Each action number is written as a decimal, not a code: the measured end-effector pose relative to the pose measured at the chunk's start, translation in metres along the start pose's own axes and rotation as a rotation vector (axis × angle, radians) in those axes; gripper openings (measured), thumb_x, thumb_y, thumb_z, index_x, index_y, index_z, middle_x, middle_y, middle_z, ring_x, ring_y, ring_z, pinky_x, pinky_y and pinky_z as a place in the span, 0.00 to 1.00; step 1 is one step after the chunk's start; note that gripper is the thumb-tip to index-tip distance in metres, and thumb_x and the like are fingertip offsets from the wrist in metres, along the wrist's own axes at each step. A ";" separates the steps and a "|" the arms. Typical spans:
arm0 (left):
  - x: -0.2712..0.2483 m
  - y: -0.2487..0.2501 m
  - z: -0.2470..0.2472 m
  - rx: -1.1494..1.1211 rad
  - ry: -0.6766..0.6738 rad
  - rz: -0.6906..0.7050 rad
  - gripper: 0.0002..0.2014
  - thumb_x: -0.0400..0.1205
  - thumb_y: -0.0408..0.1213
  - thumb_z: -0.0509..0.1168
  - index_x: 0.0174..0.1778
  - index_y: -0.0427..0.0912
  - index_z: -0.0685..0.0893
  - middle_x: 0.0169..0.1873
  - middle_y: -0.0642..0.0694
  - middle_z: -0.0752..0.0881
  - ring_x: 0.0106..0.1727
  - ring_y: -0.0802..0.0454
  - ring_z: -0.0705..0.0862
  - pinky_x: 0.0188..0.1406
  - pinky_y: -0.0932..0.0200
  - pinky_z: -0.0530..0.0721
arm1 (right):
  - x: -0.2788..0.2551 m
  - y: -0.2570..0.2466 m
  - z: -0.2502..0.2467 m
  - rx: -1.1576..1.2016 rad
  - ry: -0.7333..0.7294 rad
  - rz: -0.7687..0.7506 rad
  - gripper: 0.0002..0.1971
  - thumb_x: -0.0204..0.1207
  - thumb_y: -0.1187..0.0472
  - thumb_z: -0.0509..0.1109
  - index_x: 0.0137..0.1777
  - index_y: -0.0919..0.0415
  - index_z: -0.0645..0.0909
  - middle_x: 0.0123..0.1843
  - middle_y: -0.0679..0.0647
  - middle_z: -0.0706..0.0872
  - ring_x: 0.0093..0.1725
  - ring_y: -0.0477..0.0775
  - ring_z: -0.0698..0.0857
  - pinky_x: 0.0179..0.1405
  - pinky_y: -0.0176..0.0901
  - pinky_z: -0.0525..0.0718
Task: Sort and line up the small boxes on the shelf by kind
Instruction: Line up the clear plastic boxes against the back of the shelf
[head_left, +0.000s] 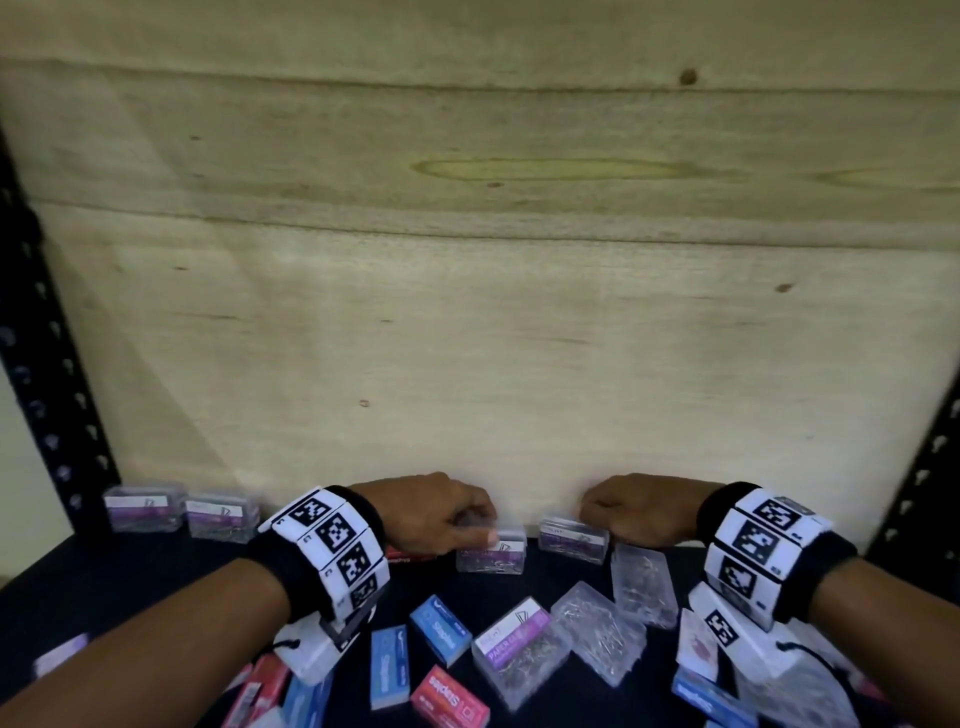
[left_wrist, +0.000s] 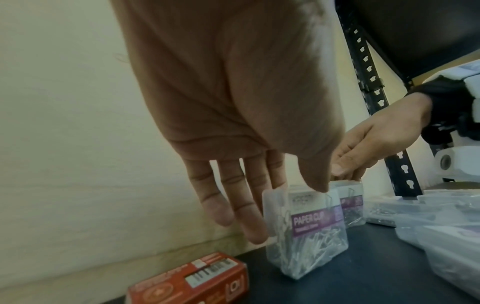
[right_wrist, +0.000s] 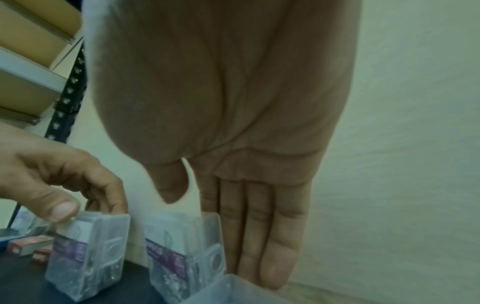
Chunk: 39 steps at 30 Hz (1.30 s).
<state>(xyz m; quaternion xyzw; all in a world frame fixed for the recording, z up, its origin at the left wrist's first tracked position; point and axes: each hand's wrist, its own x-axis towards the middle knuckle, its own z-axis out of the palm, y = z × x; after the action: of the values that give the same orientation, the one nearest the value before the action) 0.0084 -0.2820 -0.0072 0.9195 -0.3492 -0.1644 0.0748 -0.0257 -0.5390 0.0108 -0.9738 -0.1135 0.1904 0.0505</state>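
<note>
Both forearms reach far across the dark shelf (head_left: 156, 566) to its back edge, palms down, wrists level. Left hand (head_left: 431, 514) arches over a clear paper clip box (head_left: 491, 556); the box stands upright on a narrow side, purple label facing near, long axis left-right along the plywood back panel (head_left: 467, 312). Left grip: thumb on the near top edge, fingers down behind the far face, lightly pinching the box. Right hand (head_left: 639, 512) sits over a second paper clip box (head_left: 571, 540) just right of the first, a small gap between, same upright stance, label near. Right grip: fingers straight down behind its far face and right end; thumb hangs above the top, contact unclear in the right wrist view. Two more purple-label boxes (head_left: 182, 512) stand side by side at the far left. Near: loose blue staple boxes (head_left: 389, 670), red staple boxes (head_left: 449, 699), and clear boxes (head_left: 597, 636) lying flat at mixed angles.
</note>
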 end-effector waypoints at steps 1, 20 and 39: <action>0.000 0.000 0.000 -0.002 0.001 0.001 0.23 0.85 0.59 0.58 0.72 0.51 0.75 0.63 0.52 0.84 0.57 0.55 0.82 0.57 0.59 0.80 | 0.000 -0.001 0.000 -0.010 -0.007 -0.009 0.21 0.87 0.42 0.54 0.55 0.58 0.80 0.55 0.57 0.85 0.51 0.52 0.80 0.60 0.50 0.78; -0.098 -0.041 -0.042 0.009 0.153 -0.265 0.18 0.81 0.49 0.71 0.66 0.53 0.80 0.44 0.64 0.78 0.44 0.62 0.78 0.42 0.64 0.74 | -0.001 -0.092 -0.030 -0.199 0.146 -0.187 0.20 0.83 0.41 0.63 0.68 0.52 0.78 0.63 0.51 0.84 0.58 0.53 0.82 0.61 0.49 0.81; -0.235 -0.195 -0.013 0.042 0.137 -0.624 0.18 0.79 0.43 0.72 0.65 0.51 0.82 0.60 0.52 0.83 0.55 0.56 0.80 0.54 0.63 0.78 | 0.091 -0.311 -0.002 -0.309 0.155 -0.407 0.22 0.83 0.46 0.64 0.70 0.57 0.80 0.65 0.56 0.82 0.61 0.60 0.83 0.58 0.53 0.84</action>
<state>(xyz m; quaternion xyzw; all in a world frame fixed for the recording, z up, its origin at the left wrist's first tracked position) -0.0319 0.0200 0.0143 0.9924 -0.0478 -0.1102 0.0251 -0.0053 -0.2153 0.0238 -0.9388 -0.3306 0.0814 -0.0529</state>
